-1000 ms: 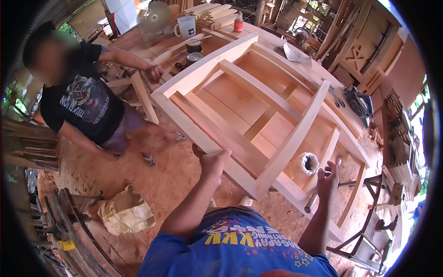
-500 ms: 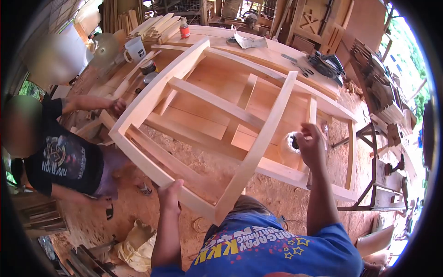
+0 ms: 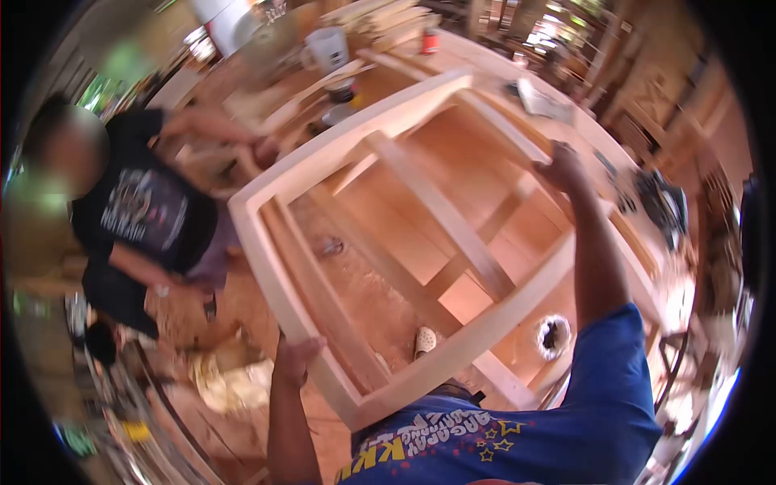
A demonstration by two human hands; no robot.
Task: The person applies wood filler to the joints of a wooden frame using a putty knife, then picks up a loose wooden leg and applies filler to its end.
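A pale wooden frame with a crossbar is held tilted in front of my body. My left hand is closed around its near left rail, thumb on top. My right hand is wrapped over its far right rail; some of the fingers are hidden. Beneath it, partly covered, lies more wooden framework with panels. A round white ring with a dark centre shows there, close to my right forearm.
A co-worker in a black shirt stands at the left, one hand near the frame's far left corner. The workbench behind bears a white pitcher, a red bottle, wood strips and a dark power tool.
My right hand has moved from above the lower framework to the frame's far right rail and closed on it. The view has turned, and the held frame sits farther right in it.
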